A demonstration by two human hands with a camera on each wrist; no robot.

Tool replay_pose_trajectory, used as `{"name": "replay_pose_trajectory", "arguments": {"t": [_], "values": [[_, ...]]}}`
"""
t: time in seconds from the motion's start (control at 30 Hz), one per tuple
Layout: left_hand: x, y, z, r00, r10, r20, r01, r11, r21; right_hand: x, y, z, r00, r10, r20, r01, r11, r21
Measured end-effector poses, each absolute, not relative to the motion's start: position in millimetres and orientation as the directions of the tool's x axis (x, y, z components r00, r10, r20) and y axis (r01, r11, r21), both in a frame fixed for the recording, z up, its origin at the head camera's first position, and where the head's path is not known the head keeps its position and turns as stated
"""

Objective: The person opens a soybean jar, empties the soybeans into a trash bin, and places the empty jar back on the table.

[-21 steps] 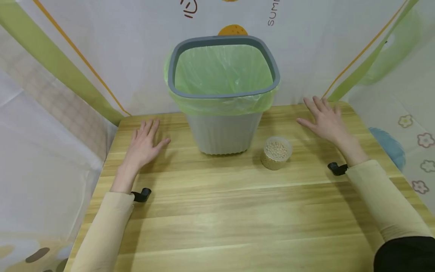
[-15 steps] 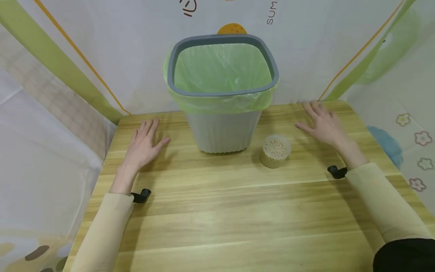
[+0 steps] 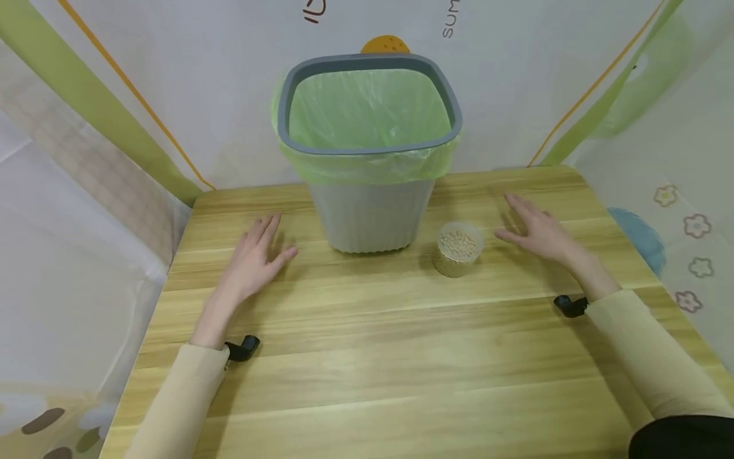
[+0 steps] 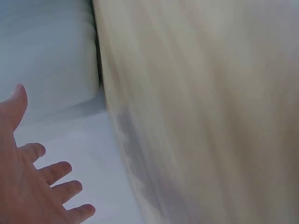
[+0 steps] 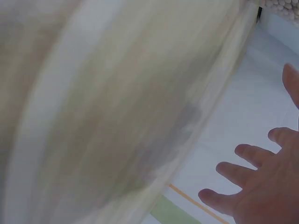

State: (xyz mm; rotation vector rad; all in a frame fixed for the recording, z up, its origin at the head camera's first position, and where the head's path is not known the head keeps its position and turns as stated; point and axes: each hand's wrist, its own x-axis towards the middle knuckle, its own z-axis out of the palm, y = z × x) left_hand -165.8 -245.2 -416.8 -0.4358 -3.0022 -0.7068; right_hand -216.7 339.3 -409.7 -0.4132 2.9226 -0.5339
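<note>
You face the wood-grain tabletop (image 3: 373, 357), with the bin (image 3: 369, 217) standing upright at its 12 o'clock. The bin looks like light, stiff plastic; its grey rim (image 3: 367, 152) should give the firmest hold, while the green liner (image 3: 367, 108) is probably soft and slippery. Your hands are spread and empty: left hand (image 3: 249, 264) at 10 o'clock, right hand (image 3: 541, 234) at 2. The tub (image 3: 453, 264) also stands upright near 2 o'clock, between the bin and your right hand, touching neither. It seems light, smooth and rigid; grip it round the sides and keep it level, as the pale beads (image 3: 457, 244) could spill. You can't tell whether it's lidded. No brand is readable on bin or tub; at the bin's 1 o'clock, background lettering (image 3: 451, 19) reads "SUM", cut off by the frame.
</note>
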Motion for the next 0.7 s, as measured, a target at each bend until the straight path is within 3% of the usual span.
{"name": "replay_pose_trajectory", "arguments": {"t": [0.7], "values": [[-119, -188, -414, -0.901, 0.427, -0.082, 0.298, 0.744, 0.598, -194, 321, -431, -0.881, -0.457, -0.124, -0.199, 0.594, -0.780]]}}
